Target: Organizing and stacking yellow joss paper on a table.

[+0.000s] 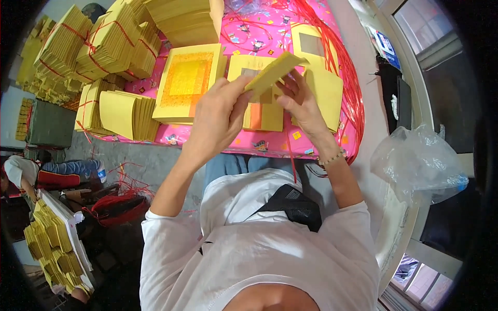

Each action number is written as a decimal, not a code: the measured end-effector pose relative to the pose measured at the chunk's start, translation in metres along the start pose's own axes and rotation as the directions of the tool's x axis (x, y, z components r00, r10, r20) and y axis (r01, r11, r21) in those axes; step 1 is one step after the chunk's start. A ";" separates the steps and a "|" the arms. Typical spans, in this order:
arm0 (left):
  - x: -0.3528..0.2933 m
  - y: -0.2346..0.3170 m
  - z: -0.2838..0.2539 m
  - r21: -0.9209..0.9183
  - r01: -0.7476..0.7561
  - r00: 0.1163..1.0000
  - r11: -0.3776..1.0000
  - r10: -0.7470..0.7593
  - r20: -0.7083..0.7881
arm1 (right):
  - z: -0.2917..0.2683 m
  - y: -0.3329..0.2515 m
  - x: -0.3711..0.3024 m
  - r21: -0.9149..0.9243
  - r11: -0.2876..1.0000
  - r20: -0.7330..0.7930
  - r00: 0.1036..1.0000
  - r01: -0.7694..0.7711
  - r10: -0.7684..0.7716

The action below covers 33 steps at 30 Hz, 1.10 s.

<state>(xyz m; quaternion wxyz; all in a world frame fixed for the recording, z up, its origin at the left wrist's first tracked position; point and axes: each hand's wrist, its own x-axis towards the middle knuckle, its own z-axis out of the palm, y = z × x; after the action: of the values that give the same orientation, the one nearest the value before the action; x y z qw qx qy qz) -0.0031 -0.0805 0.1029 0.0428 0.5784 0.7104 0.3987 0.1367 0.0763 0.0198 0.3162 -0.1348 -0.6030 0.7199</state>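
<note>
A thin stack of yellow paper sheets (275,73) is lifted and tilted over the table, its far right end pointing up. My left hand (220,111) is closed around the stack's near left end, thumb and fingers pinching it. Just below the right end is my right hand (307,106), wearing a bead bracelet. Its thumb and half-curled fingers are apart; whether the fingertips touch the paper is hard to tell. Beneath the hands lies a pile of yellow paper (270,116) with a grey patch and an orange strip, partly hidden by the held stack.
The pink patterned table (176,133) bears a pile with a gold-orange square (189,78), more yellow paper (324,96), red-tied bundles (106,44) and red plastic strings (350,93). A clear plastic bag (420,163) is at right. Another person (23,173) is at far left.
</note>
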 end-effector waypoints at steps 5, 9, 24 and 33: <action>-0.004 -0.002 0.016 -0.620 0.135 0.991 0.773 -0.090 0.103 | 0.014 -0.011 -0.008 0.180 0.982 0.127 0.991 -0.061 0.038; -0.006 -0.013 0.020 -0.381 0.168 0.985 0.909 -0.137 0.107 | 0.020 -0.013 -0.019 0.173 0.979 0.087 0.992 -0.106 0.092; -0.014 -0.024 0.046 -0.637 0.199 0.980 0.745 -0.161 0.118 | 0.025 -0.018 -0.041 0.042 0.997 -0.062 0.996 -0.062 0.065; -0.018 -0.016 0.039 -0.791 0.308 0.951 0.528 -0.133 0.281 | 0.030 -0.021 -0.052 -0.008 1.000 -0.094 0.996 -0.004 0.004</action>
<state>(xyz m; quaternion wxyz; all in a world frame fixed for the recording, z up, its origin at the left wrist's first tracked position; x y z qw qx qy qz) 0.0105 -0.0760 0.0592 0.4250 0.4297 0.5000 0.6203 0.1651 0.0228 0.0368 0.3421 -0.1709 -0.5903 0.7109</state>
